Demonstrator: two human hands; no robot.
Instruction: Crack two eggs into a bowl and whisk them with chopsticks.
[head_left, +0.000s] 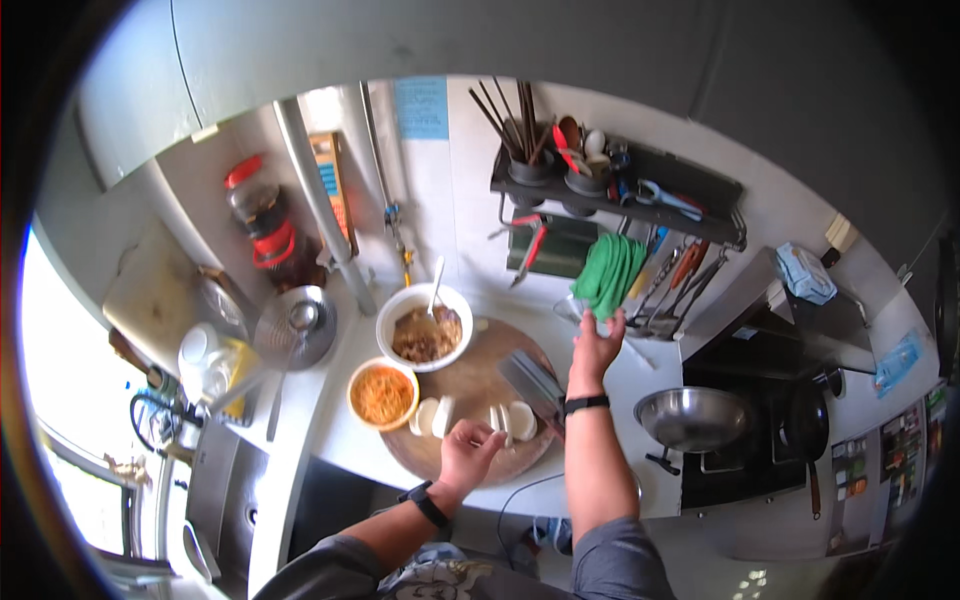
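My left hand (469, 450) hovers at the near side of a round wooden chopping board (480, 382), fingers curled. Whether anything is pinched in it I cannot make out. Thick white slices of food lie on both sides of it, a left group (433, 417) and a right group (520, 421). Stretched forward past the board, my right hand (598, 349) has its fingers apart at the lower end of a green cloth (611, 271) hanging below the wall rack. Contact with the cloth is unclear. A broad-bladed cleaver (531, 381) rests on the board's right side, beside my right wrist.
A white bowl of chopped filling (426, 346) with a spoon and a bowl of orange shreds (382, 395) stand at the board's left. Rightward, a steel wok (694, 418) sits by the stove. A wall rack (615, 187) holds utensils. The sink (225, 487) is at left.
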